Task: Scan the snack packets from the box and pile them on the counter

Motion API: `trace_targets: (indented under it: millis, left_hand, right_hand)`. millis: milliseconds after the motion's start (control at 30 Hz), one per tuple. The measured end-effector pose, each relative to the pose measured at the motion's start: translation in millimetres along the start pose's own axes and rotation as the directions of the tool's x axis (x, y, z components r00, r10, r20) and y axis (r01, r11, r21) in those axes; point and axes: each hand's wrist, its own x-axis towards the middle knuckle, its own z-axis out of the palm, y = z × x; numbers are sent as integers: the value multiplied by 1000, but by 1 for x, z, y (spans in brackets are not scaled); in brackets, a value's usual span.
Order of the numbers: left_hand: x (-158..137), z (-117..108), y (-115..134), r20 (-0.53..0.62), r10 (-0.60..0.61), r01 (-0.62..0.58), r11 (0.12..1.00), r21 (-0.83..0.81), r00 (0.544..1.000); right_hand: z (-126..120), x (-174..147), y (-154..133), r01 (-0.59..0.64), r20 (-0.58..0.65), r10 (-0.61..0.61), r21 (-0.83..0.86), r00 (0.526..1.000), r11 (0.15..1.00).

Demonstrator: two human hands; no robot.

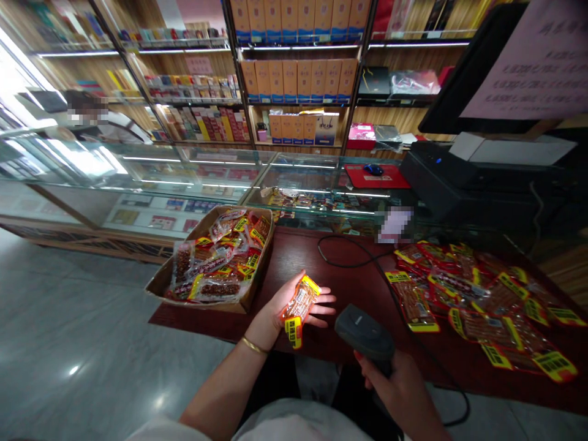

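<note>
Grasped firmly in the right hand: scanner; snack packet supported on the outspread left hand.
Packet is positioned at the scanner's ten o'clock; loose packets are heaped at its three o'clock.

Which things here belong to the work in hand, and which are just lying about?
In the work: snack packet on open left hand; scanner in right hand; probably cardboard box and loose packet pile.

Apparently lying about: mouse; red mat; shelved orange boxes.
</note>
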Motion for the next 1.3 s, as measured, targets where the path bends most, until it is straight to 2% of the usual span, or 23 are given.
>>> trace_targets:
  millis: [167, 367, 500, 567, 633, 733, 800, 933, 1067, 1133, 1200, 1233, 1267, 1300]
  left_hand:
    - [3, 5, -2, -5, -19, 19, 1000, -3, 1000]
    - [6, 16, -5, -23, -10, 9, 1000, -27, 1000]
    - [10, 22, -9, -82, 56, -59, 998, -26, 995]
    - [16, 23, -8, -151, 172, -176, 984, -15, 974]
    - [26, 27, -5, -243, 300, -303, 953, 26, 922]
    - [47, 39, 0, -338, 359, -311, 931, 190, 870]
    - [66, 53, 3, -318, 397, -286, 895, 342, 861]
    - [123, 91, 0, -207, 481, -289, 762, 580, 852]
    - [187, 133, -11, -153, 418, -221, 716, 663, 896]
    - [205, 148, -17, -141, 391, -190, 693, 695, 910]
    - [202, 157, -19, -143, 412, -185, 657, 731, 900]
    - [191, 158, -20, -128, 461, -216, 621, 753, 878]
    - [175, 158, -19, -75, 546, -285, 543, 790, 834]
    - [154, 156, -19, 31, 651, -380, 404, 832, 759]
  right_hand:
    - [2, 2, -4, 5, 24, -5, 24, 1000, 1000]
    - [3, 10, -10, 41, -14, -41, 56, 999, 998]
    - [6, 18, 6, -48, -116, 67, 155, 991, 987]
    - [6, 22, 22, -75, -148, 121, 285, 982, 956]
    - [6, 24, 39, -64, -144, 142, 447, 979, 892]
    - [6, 22, 62, -47, -108, 141, 607, 984, 793]
    - [6, 19, 74, -33, -106, 131, 640, 986, 768]
    - [5, 13, 88, 13, -145, 114, 672, 983, 741]
    - [5, 12, 98, 48, -179, 108, 694, 978, 718]
    - [6, 13, 102, 50, -183, 111, 700, 977, 712]
    - [7, 13, 105, 49, -187, 117, 702, 975, 710]
    - [8, 13, 106, 49, -187, 118, 702, 975, 711]
    - [9, 13, 106, 50, -188, 117, 701, 975, 711]
    - [9, 13, 106, 49, -187, 117, 700, 975, 712]
